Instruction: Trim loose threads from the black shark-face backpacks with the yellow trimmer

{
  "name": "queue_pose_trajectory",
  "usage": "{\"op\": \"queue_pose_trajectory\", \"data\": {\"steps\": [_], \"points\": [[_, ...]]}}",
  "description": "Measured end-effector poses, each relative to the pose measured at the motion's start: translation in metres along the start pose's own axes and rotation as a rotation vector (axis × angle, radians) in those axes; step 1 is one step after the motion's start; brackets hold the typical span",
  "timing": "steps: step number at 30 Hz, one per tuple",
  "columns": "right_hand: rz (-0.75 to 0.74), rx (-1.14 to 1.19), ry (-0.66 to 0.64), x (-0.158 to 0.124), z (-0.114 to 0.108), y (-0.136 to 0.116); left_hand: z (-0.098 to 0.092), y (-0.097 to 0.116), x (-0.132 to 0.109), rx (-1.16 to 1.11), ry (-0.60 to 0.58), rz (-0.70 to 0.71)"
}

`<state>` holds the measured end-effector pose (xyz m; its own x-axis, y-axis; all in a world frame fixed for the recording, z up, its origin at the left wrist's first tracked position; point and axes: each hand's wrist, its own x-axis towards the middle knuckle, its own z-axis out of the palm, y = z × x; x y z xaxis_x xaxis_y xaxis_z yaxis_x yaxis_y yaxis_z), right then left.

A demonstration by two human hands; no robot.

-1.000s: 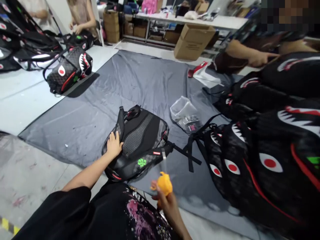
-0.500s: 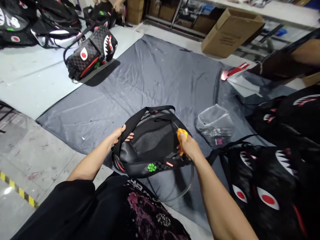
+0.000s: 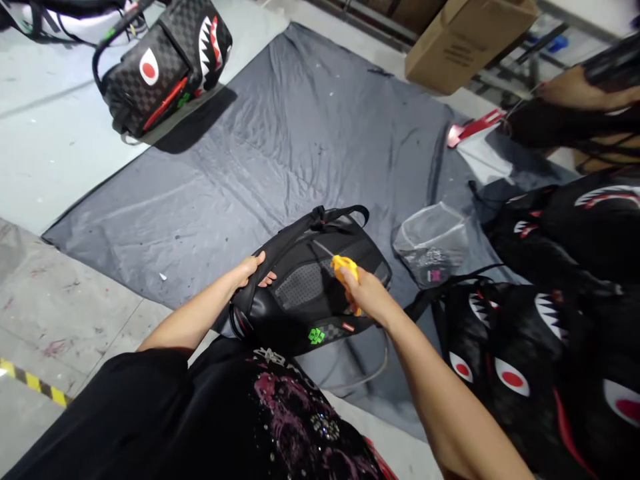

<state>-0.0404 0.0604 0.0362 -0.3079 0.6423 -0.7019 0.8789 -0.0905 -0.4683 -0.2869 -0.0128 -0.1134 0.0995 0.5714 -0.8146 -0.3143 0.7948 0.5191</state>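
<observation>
A black backpack with a mesh back panel and a green logo lies back-up on the grey cloth in front of me. My left hand grips its left shoulder strap, fingers curled round it. My right hand is closed on a small orange tool and holds it over the backpack's back panel. A thin clear hose curves down from that hand towards my lap.
A clear plastic bag of small parts sits right of the backpack. Several shark-face backpacks are piled at the right, and one more stands far left. A cardboard box is at the back. Another person's arm shows at top right.
My right hand brought the orange tool up from my lap onto the backpack. My left hand shifted from the panel to the strap, and my view tilted downward.
</observation>
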Motion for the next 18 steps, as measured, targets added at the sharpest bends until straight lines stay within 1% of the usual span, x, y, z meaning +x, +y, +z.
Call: {"op": "queue_pose_trajectory", "data": {"steps": [2,3,5,6,7,8,9,10,11,12,13,14,15,16,18], "points": [[-0.019,0.013,-0.062,0.0,0.0,-0.003,0.003,0.001,0.0,0.134,0.045,0.081],[-0.021,0.01,-0.067,-0.001,0.0,-0.004,0.004,0.002,-0.001,0.188,0.069,0.115],[-0.01,-0.017,0.016,-0.007,0.0,-0.005,0.011,0.001,-0.007,0.253,0.116,0.16],[-0.018,-0.025,0.02,-0.011,-0.001,-0.004,0.016,-0.001,-0.012,0.261,0.134,0.18],[-0.034,-0.025,-0.057,-0.016,-0.002,-0.002,0.022,-0.003,-0.017,0.296,0.163,0.226],[-0.048,-0.02,-0.184,-0.021,-0.005,0.001,0.03,-0.008,-0.023,0.378,0.208,0.303],[-0.047,-0.017,-0.3,-0.026,-0.01,0.006,0.039,-0.013,-0.028,0.511,0.264,0.406],[-0.019,-0.035,-0.335,-0.031,-0.016,0.011,0.049,-0.02,-0.032,0.688,0.321,0.519],[0.037,-0.084,-0.274,-0.035,-0.023,0.018,0.059,-0.026,-0.035,0.892,0.372,0.625],[0.116,-0.157,-0.12,-0.039,-0.032,0.026,0.069,-0.033,-0.036,1.094,0.408,0.705],[0.203,-0.234,0.057,-0.042,-0.04,0.035,0.078,-0.038,-0.036,1.261,0.428,0.746],[0.273,-0.294,0.182,-0.046,-0.046,0.043,0.086,-0.042,-0.036,1.367,0.432,0.748],[0.311,-0.325,0.209,-0.05,-0.051,0.051,0.094,-0.044,-0.035,1.428,0.441,0.739],[0.312,-0.321,0.143,-0.055,-0.054,0.059,0.101,-0.045,-0.035,1.455,0.466,0.735],[0.259,-0.25,-0.067,-0.065,-0.055,0.072,0.114,-0.049,-0.04,1.45,0.527,0.783]]}}
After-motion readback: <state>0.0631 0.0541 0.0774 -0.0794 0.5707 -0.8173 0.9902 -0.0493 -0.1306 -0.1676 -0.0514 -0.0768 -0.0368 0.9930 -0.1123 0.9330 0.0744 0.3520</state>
